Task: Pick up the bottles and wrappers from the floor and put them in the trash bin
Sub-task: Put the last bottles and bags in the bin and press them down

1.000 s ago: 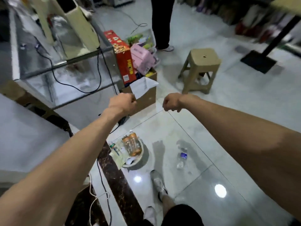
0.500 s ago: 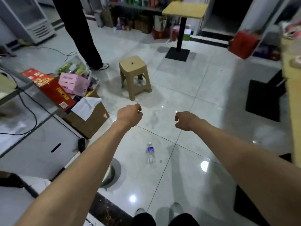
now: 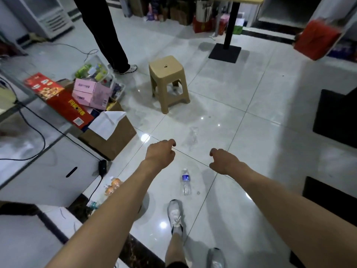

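A clear plastic bottle (image 3: 185,181) with a blue label lies on the tiled floor between my forearms, just ahead of my left shoe. My left hand (image 3: 161,151) hovers above and to its left with fingers loosely curled, holding nothing. My right hand (image 3: 222,160) hangs to the bottle's upper right, also loosely curled and empty. Two orange drink bottles (image 3: 114,185) and a crumpled wrapper (image 3: 92,205) show beside my left forearm, which hides whatever they sit in.
A beige plastic stool (image 3: 168,82) stands ahead. An open cardboard box (image 3: 112,136) with packages sits at the left by a glass counter. A power adapter (image 3: 102,167) and its cable lie near it. A standing person's legs (image 3: 108,35) and a table's black base (image 3: 225,53) are farther back.
The view swung from the counter and the bin of orange bottles toward the open floor. Both hands spread apart and their fists loosened. The clear bottle now lies between my arms.
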Action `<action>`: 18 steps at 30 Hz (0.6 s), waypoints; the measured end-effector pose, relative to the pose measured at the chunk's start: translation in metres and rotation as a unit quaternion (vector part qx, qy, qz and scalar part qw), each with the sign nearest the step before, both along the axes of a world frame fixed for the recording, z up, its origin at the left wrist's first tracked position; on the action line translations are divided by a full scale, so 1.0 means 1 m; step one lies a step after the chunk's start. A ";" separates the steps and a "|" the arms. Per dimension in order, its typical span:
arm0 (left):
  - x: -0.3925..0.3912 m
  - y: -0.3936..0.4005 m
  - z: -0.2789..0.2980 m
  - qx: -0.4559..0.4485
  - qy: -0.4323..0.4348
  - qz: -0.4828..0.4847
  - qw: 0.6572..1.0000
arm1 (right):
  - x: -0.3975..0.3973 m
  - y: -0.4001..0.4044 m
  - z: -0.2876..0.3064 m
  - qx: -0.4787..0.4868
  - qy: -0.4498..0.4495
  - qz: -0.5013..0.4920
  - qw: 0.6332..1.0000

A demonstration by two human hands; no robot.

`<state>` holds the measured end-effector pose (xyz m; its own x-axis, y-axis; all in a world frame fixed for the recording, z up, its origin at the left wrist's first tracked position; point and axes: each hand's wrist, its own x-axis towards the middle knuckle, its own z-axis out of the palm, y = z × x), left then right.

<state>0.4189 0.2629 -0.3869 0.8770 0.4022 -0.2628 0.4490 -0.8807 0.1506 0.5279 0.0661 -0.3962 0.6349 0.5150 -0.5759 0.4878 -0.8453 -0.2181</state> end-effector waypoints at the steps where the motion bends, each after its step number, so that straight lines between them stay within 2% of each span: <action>1: 0.002 0.013 -0.008 0.000 0.007 0.003 1.000 | 0.002 0.011 -0.007 0.000 0.006 -0.002 1.000; 6: 0.031 0.085 -0.067 0.003 0.043 -0.013 0.999 | 0.033 0.074 -0.067 -0.017 0.041 -0.021 0.999; 9: 0.054 0.120 -0.125 -0.002 0.058 -0.019 0.998 | 0.059 0.113 -0.126 -0.010 0.058 -0.048 0.997; 13: 0.076 0.136 -0.239 -0.007 0.090 -0.042 0.995 | 0.086 0.140 -0.232 -0.016 0.085 -0.084 0.993; 18: 0.092 0.122 -0.417 0.007 0.169 -0.151 0.974 | 0.100 0.146 -0.400 -0.036 0.125 -0.150 0.980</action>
